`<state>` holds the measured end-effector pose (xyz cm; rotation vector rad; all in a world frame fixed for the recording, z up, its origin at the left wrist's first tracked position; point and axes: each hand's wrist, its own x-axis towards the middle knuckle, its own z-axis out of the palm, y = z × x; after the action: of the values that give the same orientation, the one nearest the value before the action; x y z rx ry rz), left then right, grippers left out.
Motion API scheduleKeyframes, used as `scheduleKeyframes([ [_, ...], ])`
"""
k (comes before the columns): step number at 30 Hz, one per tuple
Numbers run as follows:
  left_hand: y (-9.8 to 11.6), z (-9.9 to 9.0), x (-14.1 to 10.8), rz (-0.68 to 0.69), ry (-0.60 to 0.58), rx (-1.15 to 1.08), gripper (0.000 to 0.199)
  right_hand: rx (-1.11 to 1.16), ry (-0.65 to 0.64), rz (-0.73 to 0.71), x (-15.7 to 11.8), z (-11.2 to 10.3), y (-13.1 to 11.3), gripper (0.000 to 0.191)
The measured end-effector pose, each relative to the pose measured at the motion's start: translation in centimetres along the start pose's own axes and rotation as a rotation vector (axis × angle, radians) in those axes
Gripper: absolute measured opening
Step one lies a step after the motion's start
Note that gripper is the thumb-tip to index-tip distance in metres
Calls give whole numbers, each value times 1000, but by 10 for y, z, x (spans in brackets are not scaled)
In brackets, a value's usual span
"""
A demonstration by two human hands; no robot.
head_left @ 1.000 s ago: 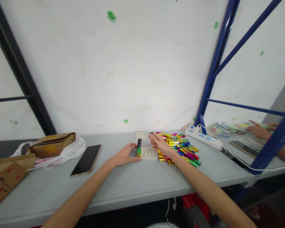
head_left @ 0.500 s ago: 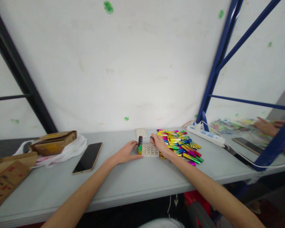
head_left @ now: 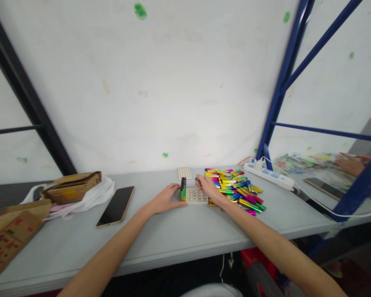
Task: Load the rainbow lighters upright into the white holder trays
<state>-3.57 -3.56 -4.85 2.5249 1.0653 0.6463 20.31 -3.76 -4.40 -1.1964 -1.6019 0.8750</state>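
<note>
My left hand [head_left: 165, 199] rests at the left end of a cream tray with rows of holes [head_left: 199, 196], thumb and fingers spread around that end. A row of several lighters [head_left: 183, 189] stands upright in the tray's leftmost holes, with black tops and shiny green-yellow bodies. Over the tray's right part, my right hand [head_left: 207, 187] is closed around a lighter [head_left: 197, 180]; only its dark end shows past the fingers. Beside that hand, on the right, lies a loose pile of shiny multicoloured lighters [head_left: 238, 192].
Another holed tray [head_left: 184, 173] lies by the wall. A phone [head_left: 116, 207], a white plastic bag [head_left: 103, 193] and cardboard boxes [head_left: 72, 188] are on the left. On the right are a power strip [head_left: 268, 176], a blue rack post [head_left: 280, 90] and another person's hand [head_left: 349, 165].
Both hands keep almost the same pose at the tray. The view has shifted very slightly. The other person's hand at the far right has moved a little.
</note>
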Motion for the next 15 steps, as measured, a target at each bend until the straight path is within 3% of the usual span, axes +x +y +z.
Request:
scheduleKeyframes([
  [3, -1, 0, 0, 4, 1, -9, 75, -5, -8, 18, -2, 1, -4, 53],
  [10, 3, -1, 0, 6, 6, -22, 69, -10, -48, -81, -9, -1, -14, 41],
  [15, 4, -1, 0, 0, 12, -28, 70, 34, -31, -38, -7, 0, -14, 51],
])
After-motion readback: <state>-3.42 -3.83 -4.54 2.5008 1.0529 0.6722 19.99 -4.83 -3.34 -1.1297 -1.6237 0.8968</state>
